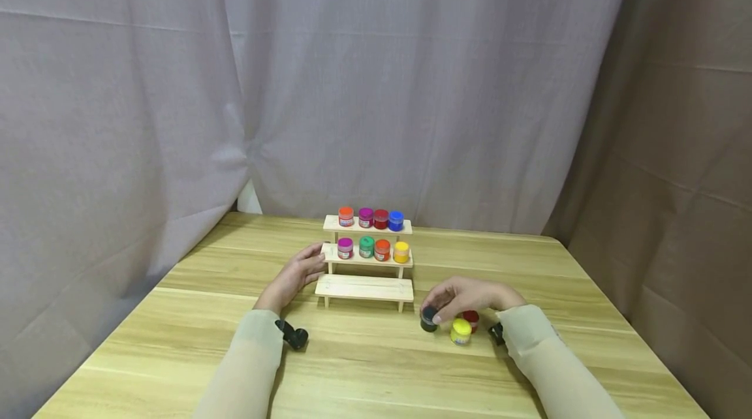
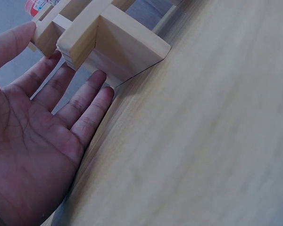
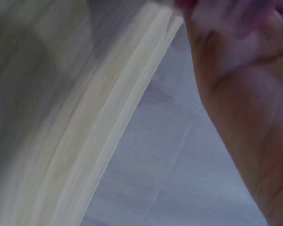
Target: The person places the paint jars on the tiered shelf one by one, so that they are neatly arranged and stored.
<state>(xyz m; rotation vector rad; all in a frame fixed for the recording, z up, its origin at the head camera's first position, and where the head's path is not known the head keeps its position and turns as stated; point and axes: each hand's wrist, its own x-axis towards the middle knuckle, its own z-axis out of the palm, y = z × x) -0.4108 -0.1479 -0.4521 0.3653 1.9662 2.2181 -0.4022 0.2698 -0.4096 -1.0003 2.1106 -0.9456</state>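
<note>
A three-tier wooden rack [image 1: 364,286] stands on the table. Several small paint jars with coloured lids line its top and middle tiers, among them a green jar [image 1: 367,247]; the lowest tier is bare. At the rack's left end is my left hand [image 1: 296,275], fingers loosely extended; in the left wrist view fingertips touch the wooden rack end [image 2: 127,44]. My right hand [image 1: 470,295] pinches a black paint jar [image 1: 429,319] between thumb and fingers, right of the rack. Beside it sit a yellow jar [image 1: 461,331] and a partly hidden red jar [image 1: 471,319].
The wooden table [image 1: 364,367] extends around the rack, with a grey curtain [image 1: 399,99] behind it. Black wrist cameras are strapped at both cuffs. In the right wrist view, a blurred reddish object [image 3: 236,14] shows near the palm.
</note>
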